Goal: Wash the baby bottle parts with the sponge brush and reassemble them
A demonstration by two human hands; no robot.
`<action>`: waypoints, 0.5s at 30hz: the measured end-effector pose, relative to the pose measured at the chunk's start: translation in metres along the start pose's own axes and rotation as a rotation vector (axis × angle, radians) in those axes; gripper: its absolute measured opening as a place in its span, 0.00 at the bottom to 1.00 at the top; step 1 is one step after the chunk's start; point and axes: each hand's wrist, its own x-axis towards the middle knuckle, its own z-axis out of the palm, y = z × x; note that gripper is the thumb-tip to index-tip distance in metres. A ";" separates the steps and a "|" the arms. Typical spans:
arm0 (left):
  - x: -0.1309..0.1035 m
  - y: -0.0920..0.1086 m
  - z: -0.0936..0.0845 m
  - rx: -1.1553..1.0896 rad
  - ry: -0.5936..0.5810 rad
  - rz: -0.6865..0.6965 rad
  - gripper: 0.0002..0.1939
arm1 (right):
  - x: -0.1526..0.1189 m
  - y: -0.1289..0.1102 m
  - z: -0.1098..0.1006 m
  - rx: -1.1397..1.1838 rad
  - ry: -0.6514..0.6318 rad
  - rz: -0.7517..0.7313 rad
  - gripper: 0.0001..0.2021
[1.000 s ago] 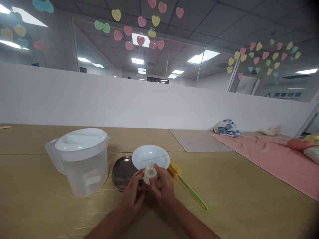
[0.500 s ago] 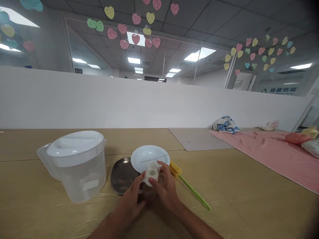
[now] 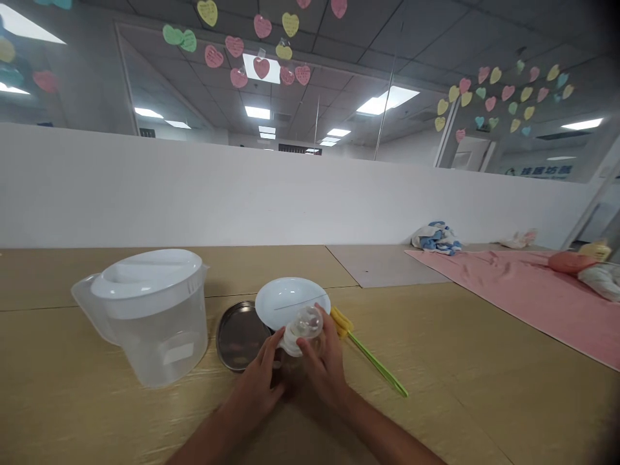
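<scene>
Between my hands is a baby bottle (image 3: 293,345) with a white collar and a clear dome cap (image 3: 309,320) over its top. The cap tilts to the right. My left hand (image 3: 261,371) is closed on the bottle's left side, by what looks like a white handle. My right hand (image 3: 325,361) wraps round the cap and collar from the right, thumb in front. The bottle's lower body is mostly hidden by my hands. Just behind it stand a white bowl (image 3: 285,300) with a thin line across it and a dark metal tray (image 3: 239,339).
A large clear pitcher (image 3: 159,336) with a white lid stands on the left. A yellow sponge brush with a green handle (image 3: 378,365) lies on the right. Farther right are a pink cloth (image 3: 504,281) and a crumpled blue-and-white cloth (image 3: 436,237). A low white wall (image 3: 242,194) closes the back.
The clear cap has tipped from near upright over to the right, with my right hand on it. My left hand stays at the bottle's side. The view has shifted slightly.
</scene>
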 end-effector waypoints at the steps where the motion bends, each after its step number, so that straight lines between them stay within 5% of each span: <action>1: 0.000 0.000 0.000 -0.002 -0.008 0.007 0.41 | 0.000 0.001 0.000 -0.003 0.030 0.001 0.26; 15: 0.001 -0.001 0.001 0.002 -0.047 0.035 0.40 | -0.005 0.014 -0.002 -0.087 0.221 -0.025 0.26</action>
